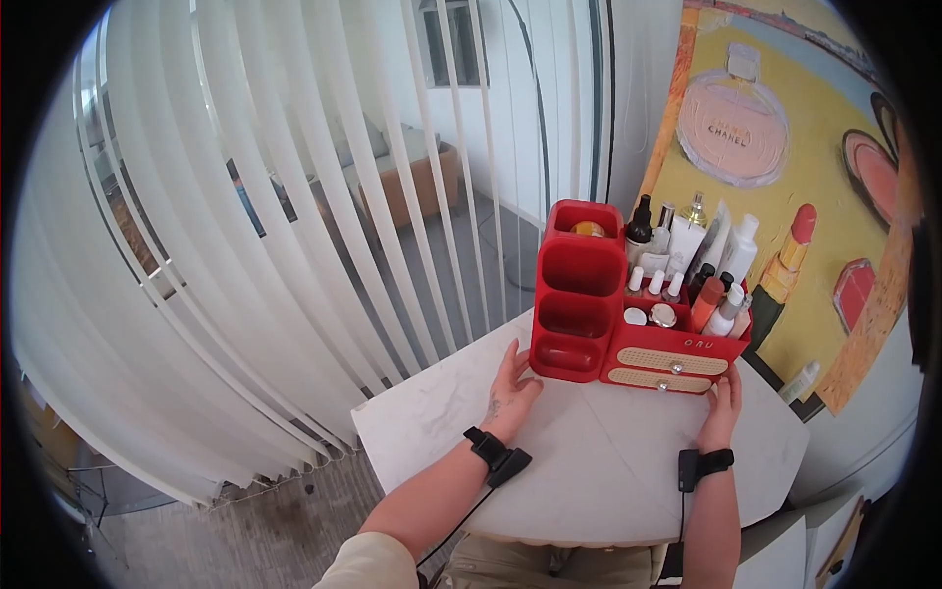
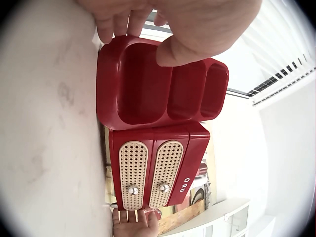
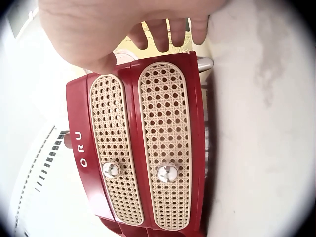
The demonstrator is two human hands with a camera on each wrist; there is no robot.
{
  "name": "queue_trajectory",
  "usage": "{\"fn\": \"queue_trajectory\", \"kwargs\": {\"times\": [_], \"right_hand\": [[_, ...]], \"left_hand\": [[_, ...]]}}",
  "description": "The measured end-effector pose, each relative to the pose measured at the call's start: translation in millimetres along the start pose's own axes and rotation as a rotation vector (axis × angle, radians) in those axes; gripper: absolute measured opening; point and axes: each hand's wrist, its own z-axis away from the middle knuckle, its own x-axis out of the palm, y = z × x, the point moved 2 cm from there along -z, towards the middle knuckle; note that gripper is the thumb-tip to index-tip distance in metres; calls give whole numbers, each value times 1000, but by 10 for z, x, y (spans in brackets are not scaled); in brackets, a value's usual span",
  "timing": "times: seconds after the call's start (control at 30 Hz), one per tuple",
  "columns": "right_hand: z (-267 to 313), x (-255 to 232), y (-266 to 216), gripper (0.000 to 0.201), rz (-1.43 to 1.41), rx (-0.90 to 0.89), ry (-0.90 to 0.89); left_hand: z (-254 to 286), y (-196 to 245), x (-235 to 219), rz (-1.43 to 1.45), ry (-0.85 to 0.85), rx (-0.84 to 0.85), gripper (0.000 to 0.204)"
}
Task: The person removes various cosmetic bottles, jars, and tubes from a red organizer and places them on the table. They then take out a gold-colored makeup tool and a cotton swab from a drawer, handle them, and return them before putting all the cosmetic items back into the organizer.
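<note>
On the marble table's back part stands a red organizer with two woven-front drawers (image 1: 667,361), (image 2: 133,168), (image 3: 165,113), filled on top with bottles and tubes (image 1: 687,240). Against its left side is a red holder with several compartments (image 1: 584,265), (image 2: 140,84). My left hand (image 1: 510,393), (image 2: 202,24) is at the holder's left side, fingers extended along it and thumb by its front. At the organizer's right side is my right hand (image 1: 721,404), (image 3: 113,29), fingers loosely extended, thumb near the upper drawer's end. Exact contact is hard to tell.
White vertical blinds (image 1: 265,245) hang beyond the table (image 1: 579,471) on the left. Behind the organizer leans a yellow painting (image 1: 785,226). A small clear bottle (image 1: 800,383) lies near the table's right edge. One compartment contains a yellow-orange item (image 1: 587,229).
</note>
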Motion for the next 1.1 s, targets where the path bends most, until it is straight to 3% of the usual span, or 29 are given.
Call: {"fn": "queue_trajectory", "kwargs": {"times": [0.47,0.8,1.1], "right_hand": [[15,43,-58,51,13,-10,-7],[-8,-12,38,44,-50,34,-27],[23,3,-1,40,-47,6,-69]], "left_hand": [[-68,-135,-42,-53,34,70,80],[-76,-134,-28,-17,-30,27,76],[-107,-237,-30,-27,-12,104,70]]}}
